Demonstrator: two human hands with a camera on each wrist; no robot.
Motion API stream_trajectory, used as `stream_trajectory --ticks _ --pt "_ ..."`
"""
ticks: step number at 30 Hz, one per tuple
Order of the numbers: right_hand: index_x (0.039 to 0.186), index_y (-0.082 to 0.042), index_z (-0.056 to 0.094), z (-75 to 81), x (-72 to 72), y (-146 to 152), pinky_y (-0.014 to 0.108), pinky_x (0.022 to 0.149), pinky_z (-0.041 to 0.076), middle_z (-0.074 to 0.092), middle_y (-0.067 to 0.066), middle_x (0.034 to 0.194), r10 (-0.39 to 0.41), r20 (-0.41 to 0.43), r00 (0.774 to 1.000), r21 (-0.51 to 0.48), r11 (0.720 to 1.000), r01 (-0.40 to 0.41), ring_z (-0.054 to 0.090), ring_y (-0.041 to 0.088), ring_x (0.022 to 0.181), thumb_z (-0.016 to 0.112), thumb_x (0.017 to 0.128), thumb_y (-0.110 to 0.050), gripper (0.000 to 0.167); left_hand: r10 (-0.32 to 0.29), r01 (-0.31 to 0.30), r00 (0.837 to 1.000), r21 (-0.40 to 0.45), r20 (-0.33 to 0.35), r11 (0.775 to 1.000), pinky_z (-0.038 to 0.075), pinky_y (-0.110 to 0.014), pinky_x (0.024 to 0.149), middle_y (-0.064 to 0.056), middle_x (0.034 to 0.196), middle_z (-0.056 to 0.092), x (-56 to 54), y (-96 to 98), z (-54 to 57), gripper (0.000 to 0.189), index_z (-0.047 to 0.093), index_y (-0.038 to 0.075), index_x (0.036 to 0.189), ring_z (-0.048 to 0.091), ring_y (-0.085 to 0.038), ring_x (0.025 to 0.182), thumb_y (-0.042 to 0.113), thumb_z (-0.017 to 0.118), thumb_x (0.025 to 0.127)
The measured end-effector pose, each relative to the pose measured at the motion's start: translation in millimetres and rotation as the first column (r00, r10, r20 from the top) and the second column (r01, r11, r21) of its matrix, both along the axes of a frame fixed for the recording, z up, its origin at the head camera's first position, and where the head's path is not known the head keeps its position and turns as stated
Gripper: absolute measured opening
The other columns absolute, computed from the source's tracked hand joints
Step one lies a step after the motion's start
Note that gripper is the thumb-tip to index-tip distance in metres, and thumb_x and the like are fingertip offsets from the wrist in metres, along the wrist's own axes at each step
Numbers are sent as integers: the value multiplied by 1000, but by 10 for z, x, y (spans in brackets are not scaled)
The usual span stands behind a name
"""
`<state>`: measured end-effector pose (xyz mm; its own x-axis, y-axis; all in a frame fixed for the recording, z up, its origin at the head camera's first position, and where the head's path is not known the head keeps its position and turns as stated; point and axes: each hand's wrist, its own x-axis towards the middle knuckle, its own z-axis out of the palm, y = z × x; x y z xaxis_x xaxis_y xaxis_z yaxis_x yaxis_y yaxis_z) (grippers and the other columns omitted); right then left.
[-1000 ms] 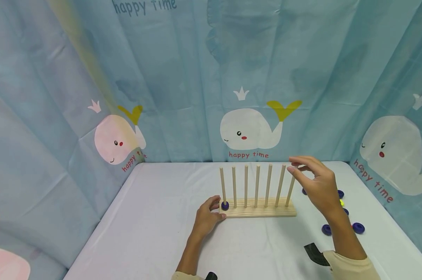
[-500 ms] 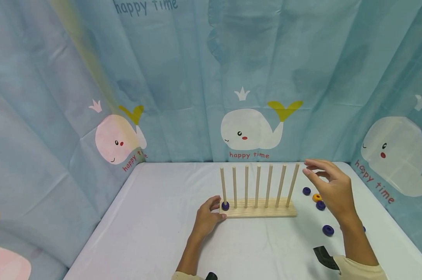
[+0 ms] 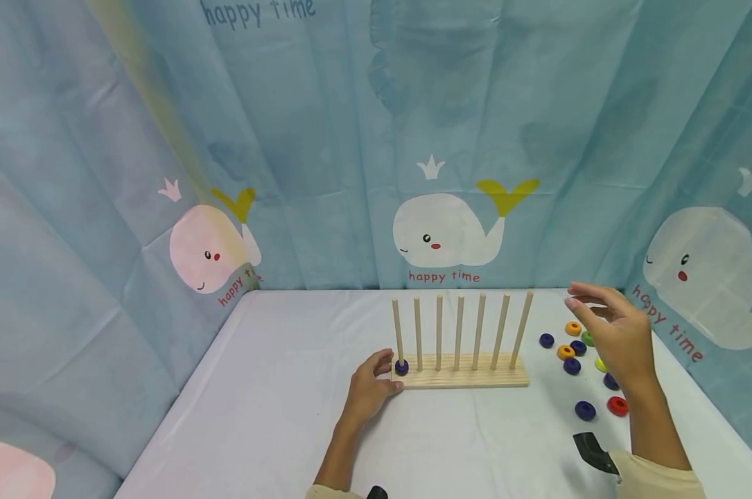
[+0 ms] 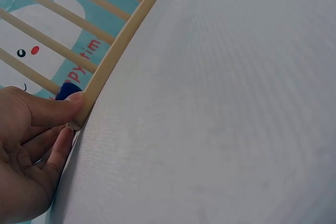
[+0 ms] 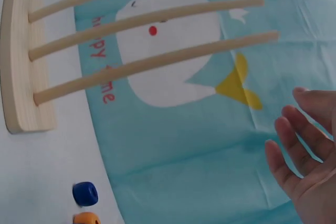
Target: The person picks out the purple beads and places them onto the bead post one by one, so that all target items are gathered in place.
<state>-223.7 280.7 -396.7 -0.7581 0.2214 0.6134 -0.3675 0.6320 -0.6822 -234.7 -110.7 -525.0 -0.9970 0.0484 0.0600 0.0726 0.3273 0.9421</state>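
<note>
A wooden peg rack (image 3: 463, 378) with a row of upright pegs stands on the white table. One dark blue ring (image 3: 401, 367) sits at the foot of its leftmost peg. My left hand (image 3: 368, 388) grips the left end of the base; in the left wrist view the thumb (image 4: 60, 108) presses the base close to the ring. Up in the air right of the rack, my right hand (image 3: 622, 339) holds nothing, its fingers loosely bent and apart from the thumb. The right wrist view shows it away from the rightmost peg (image 5: 157, 65).
Loose rings lie right of the rack: several blue ones (image 3: 585, 411), two orange (image 3: 565, 353), a red (image 3: 617, 406), a green (image 3: 588, 338) and a yellow (image 3: 601, 364). The right forearm may hide others. A blue whale-print curtain (image 3: 326, 208) hangs behind the table.
My right hand has moved right, from beside the top of the rightmost peg to above the loose rings, uncovering several of them. The left hand and rack have stayed put.
</note>
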Motion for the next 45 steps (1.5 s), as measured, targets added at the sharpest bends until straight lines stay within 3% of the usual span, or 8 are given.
stream_trajectory --ticks 10,16,21,23,27,30,37,45 --pt "138 -9 70 -142 -73 253 -2 89 44 74 12 131 -72 121 990 -35 996 77 53 -21 104 69 105 -31 41 -5 5 1000 2 10 1000 59 -45 104 -16 149 61 0 0 0 72 56 3 150 61 -38 134 0 83 84" --pt "141 -8 67 -229 -105 414 -2 89 44 75 3 130 -111 174 978 -71 990 125 52 -19 105 68 105 -33 44 -5 5 1000 3 14 1000 59 -45 104 -17 150 61 4 3 7 72 56 3 150 61 -39 134 0 83 84" --pt "143 -9 66 -314 -141 472 1 90 47 72 10 136 -134 244 960 -84 984 159 54 -15 107 66 106 -37 47 5 -5 1000 4 12 1000 60 -42 103 -17 149 61 -3 6 12 71 56 2 150 62 -38 133 -1 82 84" --pt "145 -11 65 -353 -156 492 8 99 50 70 14 139 -143 289 947 -76 982 172 61 -2 116 64 106 -41 49 5 -5 1000 4 10 1000 60 -41 102 -18 149 61 -4 8 11 71 56 1 149 62 -38 133 -1 82 84" --pt "149 -12 61 -437 -188 543 42 118 49 65 18 145 -150 367 918 -77 979 191 58 30 136 59 107 -46 54 3 -3 1000 6 9 1000 60 -40 103 -18 149 61 0 10 9 71 56 1 150 61 -38 134 -1 82 84" --pt "152 -10 58 -502 -209 609 61 120 43 63 20 147 -142 403 904 -88 977 193 53 40 140 57 108 -47 57 5 -5 1000 8 9 1000 60 -40 103 -18 149 61 0 8 6 71 56 1 150 61 -38 133 -1 82 84" --pt "157 -7 49 -630 -230 775 69 117 41 56 26 152 -138 469 872 -68 979 191 48 50 142 55 109 -47 63 7 -7 1000 9 4 1000 60 -39 102 -18 149 62 -13 8 -8 71 56 1 149 62 -37 133 -2 82 83" --pt "160 -2 43 -776 -242 888 71 117 38 51 30 155 -112 557 823 -90 977 193 45 53 144 52 111 -35 59 11 -11 1000 7 8 1000 61 -39 101 -17 148 62 -4 7 -7 71 57 2 149 62 -37 132 -2 82 83"
